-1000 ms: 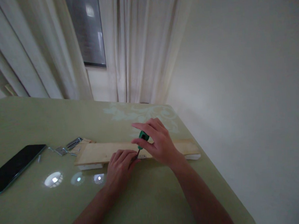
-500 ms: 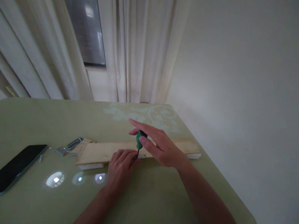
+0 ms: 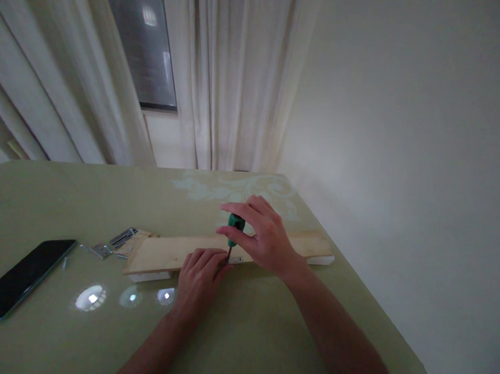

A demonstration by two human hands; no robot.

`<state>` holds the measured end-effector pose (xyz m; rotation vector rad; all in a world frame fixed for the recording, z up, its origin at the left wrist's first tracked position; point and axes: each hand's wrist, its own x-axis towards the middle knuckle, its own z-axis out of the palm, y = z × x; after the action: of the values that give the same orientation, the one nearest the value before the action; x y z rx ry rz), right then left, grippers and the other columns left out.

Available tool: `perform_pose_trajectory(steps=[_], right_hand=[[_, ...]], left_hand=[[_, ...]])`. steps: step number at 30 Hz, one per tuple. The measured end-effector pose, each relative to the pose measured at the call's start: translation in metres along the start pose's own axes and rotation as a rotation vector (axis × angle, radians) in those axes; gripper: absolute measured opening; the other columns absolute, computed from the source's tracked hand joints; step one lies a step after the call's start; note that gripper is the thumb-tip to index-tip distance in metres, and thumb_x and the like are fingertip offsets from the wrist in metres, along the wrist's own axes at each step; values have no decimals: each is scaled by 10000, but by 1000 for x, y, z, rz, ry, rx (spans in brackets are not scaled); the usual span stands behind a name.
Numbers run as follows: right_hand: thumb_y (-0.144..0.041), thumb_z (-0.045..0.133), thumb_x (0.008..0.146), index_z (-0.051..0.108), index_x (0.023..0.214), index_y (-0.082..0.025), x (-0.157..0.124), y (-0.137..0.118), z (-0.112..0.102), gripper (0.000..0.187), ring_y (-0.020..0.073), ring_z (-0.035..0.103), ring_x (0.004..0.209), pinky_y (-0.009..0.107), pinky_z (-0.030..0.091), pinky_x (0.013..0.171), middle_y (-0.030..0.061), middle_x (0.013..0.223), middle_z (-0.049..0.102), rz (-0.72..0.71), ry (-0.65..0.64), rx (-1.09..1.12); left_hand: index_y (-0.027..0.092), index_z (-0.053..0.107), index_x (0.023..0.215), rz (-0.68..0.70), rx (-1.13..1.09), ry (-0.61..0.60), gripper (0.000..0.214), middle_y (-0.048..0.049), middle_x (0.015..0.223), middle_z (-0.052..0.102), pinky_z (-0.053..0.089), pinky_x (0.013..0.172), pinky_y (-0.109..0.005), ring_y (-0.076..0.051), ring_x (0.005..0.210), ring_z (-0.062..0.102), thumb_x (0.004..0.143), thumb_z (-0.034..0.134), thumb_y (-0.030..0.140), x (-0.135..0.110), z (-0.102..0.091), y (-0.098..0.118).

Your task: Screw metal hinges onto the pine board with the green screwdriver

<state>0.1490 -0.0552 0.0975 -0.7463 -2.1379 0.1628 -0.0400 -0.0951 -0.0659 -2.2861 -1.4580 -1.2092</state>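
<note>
A screwdriver with a green and black handle stands nearly upright, leaning slightly right. My right hand is closed around its handle, thumb in front and fingers behind. The thin shaft runs down to the front edge of a pale wooden board. My left hand rests on that edge, with fingertips and thumb pinched around the screwdriver's tip. What they hold there is too small to make out. Just right of the tip, a small metal plate with holes lies along the board's edge.
White blocks support the board above the green glossy table. Left of it lie metal hinges, a loose screw and a dark phone. A wall stands at the right, curtains behind.
My right hand has turned and its fingers have curled back around the screwdriver handle, which is more upright now. My left hand stays at the board's edge.
</note>
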Motion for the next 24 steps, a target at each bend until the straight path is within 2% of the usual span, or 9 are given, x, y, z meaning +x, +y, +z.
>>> perform_pose_trajectory(steps=[4,6,9,11,14,17,19,22,24], right_hand=[[-305,537,1103,526,1571,-286,0,-3,-2,468,203,616,1301,400,500,1120,80,1415,682,-87,-178,159],[-296,552,1100,603,1498,-288,0,-5,-1,401,189,659,1211,374,534,1064,70,1323,725,-79,-154,207],[-436,709,1011,782,1228,-240,-2,-8,3,302,217,668,1019,378,567,948,78,1039,733,-11,3,79],[-430,680,1029,748,1316,-248,-3,-10,1,346,226,665,1095,396,557,994,90,1124,735,19,-23,61],[-302,547,1099,591,1522,-296,-4,-14,-7,426,200,662,1235,393,531,1074,74,1360,719,34,-165,150],[-395,631,1062,742,1339,-256,-4,-14,-7,328,221,700,1038,383,563,952,74,1101,777,74,-85,25],[-474,662,1032,774,1280,-205,-3,-14,-4,383,249,678,968,409,562,910,93,971,752,74,4,-102],[-407,564,1088,590,1526,-186,-3,-13,-2,491,269,660,1157,445,538,1024,133,1218,746,35,-54,-78],[-339,508,1113,490,1602,-237,-3,-12,-2,500,227,663,1203,407,535,1048,102,1333,725,28,-133,19]], left_hand=[[226,750,1073,-21,-15,-4,146,-66,1066,808,512,884,-412,-266,988,680,1031,658,332,0,-1,1],[226,749,1071,-17,-15,-6,144,-66,1068,807,510,888,-414,-267,994,678,1030,660,332,1,-1,1],[217,746,1069,-2,-12,-11,149,-65,1057,805,506,882,-415,-265,982,668,1031,663,335,1,-2,1],[217,746,1071,-9,-23,-17,157,-67,1063,805,509,882,-417,-263,977,668,1032,661,342,1,-2,2],[220,747,1075,-23,-40,-22,172,-73,1078,806,517,887,-420,-261,981,678,1038,647,356,2,-2,3],[216,743,1075,-6,-40,-6,169,-71,1071,806,518,879,-410,-258,980,683,1039,648,351,2,-3,3],[215,743,1075,-2,-40,-7,158,-66,1072,807,517,878,-404,-255,977,684,1034,658,341,3,-3,2],[219,751,1071,-18,-39,-18,153,-64,1076,809,519,876,-408,-255,978,685,1027,662,336,2,-3,2],[222,759,1067,-25,-36,-13,161,-67,1066,810,521,872,-412,-258,972,685,1027,656,340,2,-3,2]])
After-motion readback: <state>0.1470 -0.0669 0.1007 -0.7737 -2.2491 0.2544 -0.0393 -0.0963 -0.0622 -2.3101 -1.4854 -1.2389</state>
